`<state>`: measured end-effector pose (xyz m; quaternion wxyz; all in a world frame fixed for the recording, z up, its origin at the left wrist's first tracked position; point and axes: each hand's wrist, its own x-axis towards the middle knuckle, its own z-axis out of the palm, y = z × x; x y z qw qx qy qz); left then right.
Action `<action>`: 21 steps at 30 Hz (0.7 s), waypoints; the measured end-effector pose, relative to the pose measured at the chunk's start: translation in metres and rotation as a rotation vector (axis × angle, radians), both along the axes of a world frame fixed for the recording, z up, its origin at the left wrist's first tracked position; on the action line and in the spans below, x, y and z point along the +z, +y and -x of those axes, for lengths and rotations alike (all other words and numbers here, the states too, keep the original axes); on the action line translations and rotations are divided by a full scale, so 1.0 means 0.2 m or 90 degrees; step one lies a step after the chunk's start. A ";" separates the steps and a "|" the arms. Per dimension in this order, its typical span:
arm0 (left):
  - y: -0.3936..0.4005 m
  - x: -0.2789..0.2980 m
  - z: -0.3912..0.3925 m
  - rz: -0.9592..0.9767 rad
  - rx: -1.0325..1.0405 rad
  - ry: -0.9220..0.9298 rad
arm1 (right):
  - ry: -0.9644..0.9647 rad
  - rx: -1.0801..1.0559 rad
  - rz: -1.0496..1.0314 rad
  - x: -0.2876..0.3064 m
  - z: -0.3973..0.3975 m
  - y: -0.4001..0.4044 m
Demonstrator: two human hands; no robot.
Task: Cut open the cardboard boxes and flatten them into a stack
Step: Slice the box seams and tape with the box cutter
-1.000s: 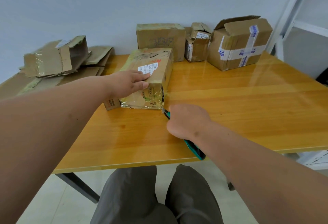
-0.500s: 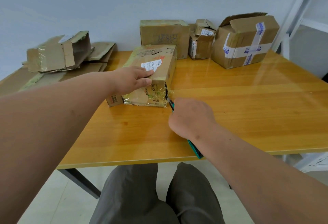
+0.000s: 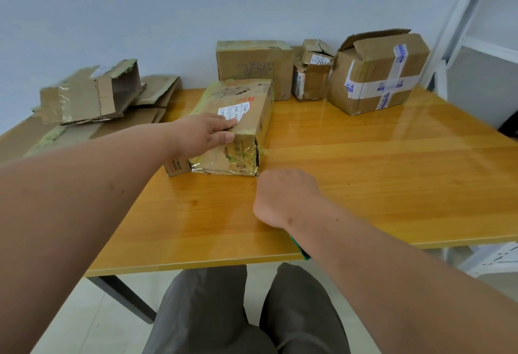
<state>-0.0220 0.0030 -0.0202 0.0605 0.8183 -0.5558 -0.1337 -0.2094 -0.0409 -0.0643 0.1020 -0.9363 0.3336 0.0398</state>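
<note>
A long taped cardboard box (image 3: 246, 118) with a white label lies on the wooden table (image 3: 364, 185). My left hand (image 3: 201, 134) rests flat on its top near the front end, fingers straight and thumb against the front face. My right hand (image 3: 283, 196) sits just in front of the box's front right corner, gripping a green-handled cutter (image 3: 301, 248). Only the handle's tail shows under my wrist; the blade is hidden by the hand. A pile of opened, flattened cardboard (image 3: 92, 98) lies at the table's left.
Three more boxes stand along the back edge: a plain brown one (image 3: 252, 67), a small crumpled one (image 3: 311, 73) and a larger one with white-blue tape (image 3: 378, 73). A white metal shelf frame (image 3: 476, 17) stands at the right. My knees are under the table's front edge.
My right hand with the cutter has moved forward to the box's front right corner, and the blade tip seen earlier is now hidden. My left hand stays on the box.
</note>
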 end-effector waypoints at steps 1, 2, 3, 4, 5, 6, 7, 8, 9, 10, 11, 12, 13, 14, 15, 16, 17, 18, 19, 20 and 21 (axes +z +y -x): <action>0.00 0.00 0.00 0.002 0.003 0.003 | 0.004 0.005 0.005 0.00 0.00 0.00; 0.00 0.00 0.00 0.002 0.005 0.003 | 0.006 0.007 0.008 -0.01 -0.01 -0.01; 0.00 0.00 0.00 0.003 0.007 -0.001 | 0.007 0.005 0.003 -0.01 0.00 -0.02; 0.00 0.00 0.01 0.005 0.011 -0.006 | 0.011 0.004 -0.008 0.00 0.00 -0.03; 0.00 0.00 0.02 0.012 0.016 -0.012 | 0.019 0.003 -0.025 0.00 0.01 -0.04; -0.01 0.01 0.03 0.021 0.024 -0.016 | 0.023 0.002 -0.046 0.01 0.02 -0.06; -0.01 0.01 0.04 0.030 0.035 -0.018 | 0.023 0.001 -0.070 0.02 0.04 -0.08; -0.02 0.02 0.05 0.036 0.048 -0.025 | 0.015 -0.001 -0.093 0.03 0.06 -0.11; -0.04 0.03 0.07 0.036 0.057 -0.043 | -0.001 -0.007 -0.109 0.03 0.08 -0.14; -0.06 0.03 0.08 0.033 0.061 -0.071 | -0.019 -0.018 -0.117 0.04 0.10 -0.17; -0.07 0.03 0.10 0.034 0.060 -0.102 | -0.040 -0.036 -0.120 0.04 0.13 -0.20; -0.09 0.02 0.11 0.038 0.056 -0.128 | -0.056 -0.058 -0.128 0.03 0.15 -0.24; -0.10 0.01 0.12 0.047 0.051 -0.143 | -0.065 -0.079 -0.140 0.02 0.17 -0.27; -0.11 0.00 0.12 0.052 0.047 -0.141 | -0.071 -0.095 -0.154 0.01 0.18 -0.29; -0.11 0.00 0.12 0.048 0.041 -0.127 | -0.083 -0.110 -0.172 0.00 0.18 -0.31; -0.11 0.00 0.11 0.033 0.029 -0.115 | -0.100 -0.120 -0.190 -0.01 0.17 -0.32; -0.10 0.01 0.10 0.011 0.013 -0.115 | -0.116 -0.120 -0.201 -0.01 0.15 -0.33; -0.09 0.03 0.09 -0.015 -0.004 -0.123 | -0.126 -0.116 -0.213 -0.01 0.13 -0.33; -0.08 0.04 0.07 -0.035 -0.017 -0.127 | -0.135 -0.111 -0.223 -0.01 0.10 -0.33; -0.07 0.04 0.07 -0.047 -0.026 -0.125 | -0.143 -0.114 -0.241 -0.01 0.06 -0.32; -0.06 0.05 0.06 -0.054 -0.030 -0.120 | -0.147 -0.117 -0.257 -0.01 0.03 -0.32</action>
